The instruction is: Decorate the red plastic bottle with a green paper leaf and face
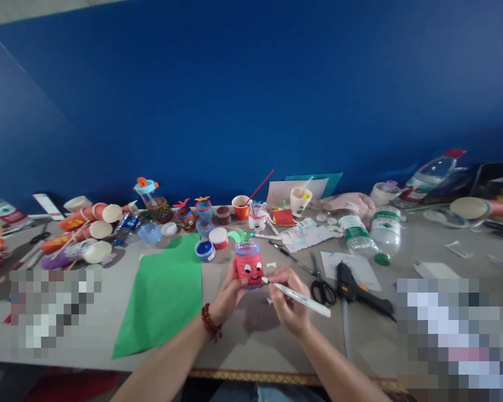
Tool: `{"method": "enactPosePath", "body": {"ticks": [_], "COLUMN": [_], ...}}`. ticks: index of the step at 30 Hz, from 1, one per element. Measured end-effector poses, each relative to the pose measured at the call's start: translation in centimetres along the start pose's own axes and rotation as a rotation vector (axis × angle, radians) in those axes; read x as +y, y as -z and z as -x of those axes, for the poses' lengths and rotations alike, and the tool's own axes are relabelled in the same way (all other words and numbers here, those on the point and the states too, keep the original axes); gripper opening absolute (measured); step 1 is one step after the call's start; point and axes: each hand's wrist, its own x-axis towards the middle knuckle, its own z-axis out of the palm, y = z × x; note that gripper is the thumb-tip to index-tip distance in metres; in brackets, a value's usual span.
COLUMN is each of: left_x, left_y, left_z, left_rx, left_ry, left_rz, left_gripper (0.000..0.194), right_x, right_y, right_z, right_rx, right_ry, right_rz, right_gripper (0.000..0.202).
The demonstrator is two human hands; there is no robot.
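A small red jar (248, 264) with stuck-on eyes, a dark drawn mouth, a bluish clear rim and green paper leaves is held upright near the table's middle. My left hand (230, 293), with a beaded bracelet on the wrist, grips the jar from its left side. In my right hand (290, 298) is a white marker (308, 302), its tip at the right end of the mouth. Small white scraps lie just beside the jar.
Green felt (167, 296) lies to the left. Black scissors (322, 289) and a glue gun (360, 290) are at the right. Paint pots (205, 249), decorated jars and paper cups (97, 251) stand or lie further back, near clear bottles (385, 231) and a blue wall.
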Motion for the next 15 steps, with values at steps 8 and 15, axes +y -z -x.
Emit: {"method": "enactPosePath", "body": {"ticks": [8, 15], "left_x": [0.16, 0.3], "left_y": [-0.2, -0.44], "left_z": [0.05, 0.1], "left_rx": [0.002, 0.02], "left_ry": [0.009, 0.007], "left_rz": [0.007, 0.006], "left_gripper": [0.06, 0.061], "right_x": [0.13, 0.22], "right_y": [-0.13, -0.08], "right_z": [-0.07, -0.02], "right_rx": [0.014, -0.001], "right_ry": [-0.024, -0.033], "right_rz": [-0.016, -0.005], "right_gripper": [0.01, 0.01]}}
